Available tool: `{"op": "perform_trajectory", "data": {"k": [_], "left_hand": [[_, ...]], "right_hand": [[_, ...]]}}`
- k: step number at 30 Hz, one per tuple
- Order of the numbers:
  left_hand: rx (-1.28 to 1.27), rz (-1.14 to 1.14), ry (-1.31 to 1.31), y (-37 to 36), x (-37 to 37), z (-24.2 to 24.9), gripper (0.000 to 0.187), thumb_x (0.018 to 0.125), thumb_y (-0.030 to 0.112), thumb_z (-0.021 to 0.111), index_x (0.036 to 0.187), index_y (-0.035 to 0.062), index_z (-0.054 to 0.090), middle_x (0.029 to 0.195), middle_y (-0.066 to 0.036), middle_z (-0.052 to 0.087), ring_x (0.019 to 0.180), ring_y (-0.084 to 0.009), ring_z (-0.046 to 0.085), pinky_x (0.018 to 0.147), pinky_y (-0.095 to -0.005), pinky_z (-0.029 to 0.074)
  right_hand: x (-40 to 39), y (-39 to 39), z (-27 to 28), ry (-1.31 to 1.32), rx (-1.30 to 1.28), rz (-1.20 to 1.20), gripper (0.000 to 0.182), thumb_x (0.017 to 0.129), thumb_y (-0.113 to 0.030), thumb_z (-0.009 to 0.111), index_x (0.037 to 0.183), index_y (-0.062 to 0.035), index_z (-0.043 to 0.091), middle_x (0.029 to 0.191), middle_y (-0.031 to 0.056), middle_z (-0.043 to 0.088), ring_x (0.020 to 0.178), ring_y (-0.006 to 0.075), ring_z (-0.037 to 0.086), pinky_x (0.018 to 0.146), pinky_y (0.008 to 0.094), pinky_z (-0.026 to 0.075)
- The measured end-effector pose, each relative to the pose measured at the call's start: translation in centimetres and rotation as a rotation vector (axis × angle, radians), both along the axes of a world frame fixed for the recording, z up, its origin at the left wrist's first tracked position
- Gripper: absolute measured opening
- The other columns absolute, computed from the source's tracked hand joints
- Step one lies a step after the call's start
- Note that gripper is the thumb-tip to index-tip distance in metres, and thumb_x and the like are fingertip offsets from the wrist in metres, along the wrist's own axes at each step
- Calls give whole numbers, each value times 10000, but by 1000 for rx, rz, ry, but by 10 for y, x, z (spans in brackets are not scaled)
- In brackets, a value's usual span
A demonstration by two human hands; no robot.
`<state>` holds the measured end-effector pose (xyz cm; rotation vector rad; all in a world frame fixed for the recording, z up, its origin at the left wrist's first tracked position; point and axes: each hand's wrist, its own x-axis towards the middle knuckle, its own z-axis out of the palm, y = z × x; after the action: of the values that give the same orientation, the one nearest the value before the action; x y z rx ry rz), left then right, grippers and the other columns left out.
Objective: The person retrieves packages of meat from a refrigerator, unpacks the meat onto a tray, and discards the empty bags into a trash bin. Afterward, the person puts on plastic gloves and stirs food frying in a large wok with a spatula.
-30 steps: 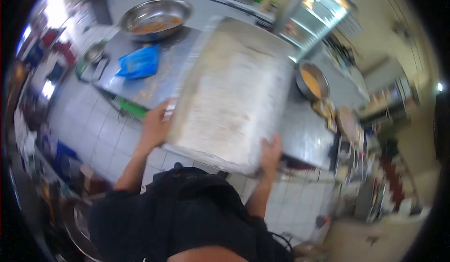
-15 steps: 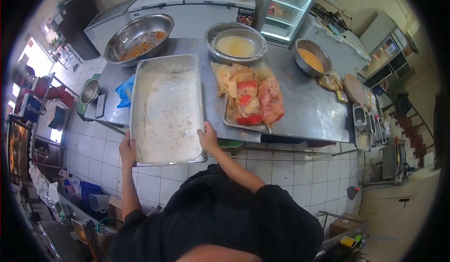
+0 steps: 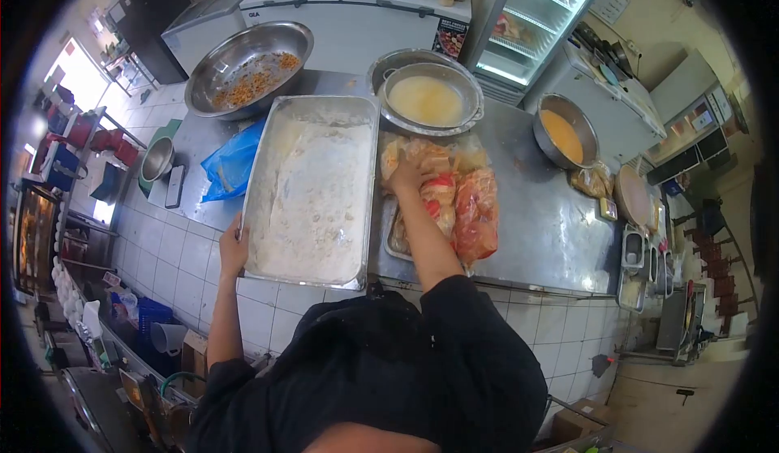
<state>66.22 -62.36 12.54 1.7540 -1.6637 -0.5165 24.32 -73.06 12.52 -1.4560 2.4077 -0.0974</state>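
Observation:
A large rectangular metal tray (image 3: 367,193) filled with pale flour lies on the steel table (image 3: 535,218). My left hand (image 3: 234,246) grips its near left corner. My right hand (image 3: 403,176) rests on a pile of clear bags of raw chicken (image 3: 462,201), which lie on a smaller tray just right of the flour tray. Whether the fingers have closed on a bag I cannot tell.
A big steel bowl with orange crumbs (image 3: 247,64), a bowl of pale liquid (image 3: 430,100) and a bowl of orange batter (image 3: 564,133) stand at the back. A blue plastic bag (image 3: 231,161) lies left of the flour tray. Chest freezers and a glass fridge (image 3: 535,15) stand behind.
The flour tray was tilted up, then set flat and pushed farther onto the table. My right hand has let go of the tray and moved onto the bags.

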Motion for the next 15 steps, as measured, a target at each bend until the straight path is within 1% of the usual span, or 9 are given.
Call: {"op": "perform_trajectory", "data": {"k": [1, 3, 4, 7, 8, 9, 10, 13, 15], "left_hand": [[23, 12, -20, 0, 0, 4, 423, 919, 160, 589, 1316, 20, 541, 630, -37, 474, 579, -118, 384, 532, -313, 350], [42, 17, -90, -1, -2, 10, 427, 917, 163, 599, 1314, 16, 542, 628, -33, 469, 575, -115, 373, 523, -314, 333], [51, 19, -122, -1, -3, 12, 429, 916, 165, 603, 1312, 14, 543, 627, -31, 466, 572, -113, 367, 519, -315, 324], [42, 36, -111, -8, -5, 15, 432, 916, 181, 610, 1312, 22, 546, 616, -22, 437, 562, -109, 357, 510, -299, 302], [56, 47, -96, -4, -4, 10, 432, 917, 185, 610, 1313, 24, 546, 611, -19, 423, 559, -109, 353, 508, -297, 298], [51, 37, -40, -5, 0, 1, 432, 920, 185, 607, 1314, 20, 544, 630, -39, 487, 570, -106, 374, 516, -292, 319], [64, 39, -64, -2, -1, 1, 430, 924, 194, 600, 1318, 30, 542, 618, -52, 484, 558, -115, 372, 510, -300, 318], [25, 29, -75, -7, -4, 7, 425, 932, 207, 585, 1324, 49, 540, 593, -71, 465, 536, -129, 367, 497, -312, 314], [-66, 7, -3, -8, -1, -3, 420, 930, 193, 584, 1321, 45, 543, 592, -59, 438, 542, -121, 365, 497, -305, 307]], "right_hand": [[-5, -19, -48, 34, -211, 8, 689, 752, -257, 718, 1380, -167, 451, 1474, 279, 283, 1313, 542, 294, 1065, 641, 239], [-19, -35, -92, -29, -299, 50, 608, 759, -176, 681, 1337, -131, 497, 1416, 271, 369, 1253, 513, 383, 1026, 591, 320], [-24, -39, -95, -57, -343, 69, 571, 763, -136, 662, 1315, -113, 520, 1387, 267, 412, 1224, 498, 428, 1006, 567, 360], [-41, -32, -101, -147, -646, 145, 525, 729, -105, 680, 1238, -44, 566, 1222, 248, 543, 1089, 443, 536, 914, 484, 447], [-48, -22, -92, -213, -651, 134, 507, 727, -121, 692, 1214, -41, 577, 1191, 246, 556, 1076, 435, 546, 912, 479, 451], [-54, -10, -69, -281, -656, 122, 491, 725, -137, 704, 1191, -38, 588, 1159, 244, 570, 1064, 427, 556, 910, 474, 455], [-60, -2, -53, -350, -666, 107, 475, 723, -153, 716, 1168, -34, 599, 1128, 242, 583, 1051, 419, 565, 907, 469, 459], [-74, 10, -47, -204, -740, 102, 471, 731, -120, 705, 1176, -16, 591, 1084, 237, 613, 1039, 408, 580, 910, 451, 468], [-95, 7, -53, -243, -802, 98, 480, 720, -94, 700, 1179, -5, 592, 1082, 246, 618, 1035, 414, 584, 897, 441, 474]]}}
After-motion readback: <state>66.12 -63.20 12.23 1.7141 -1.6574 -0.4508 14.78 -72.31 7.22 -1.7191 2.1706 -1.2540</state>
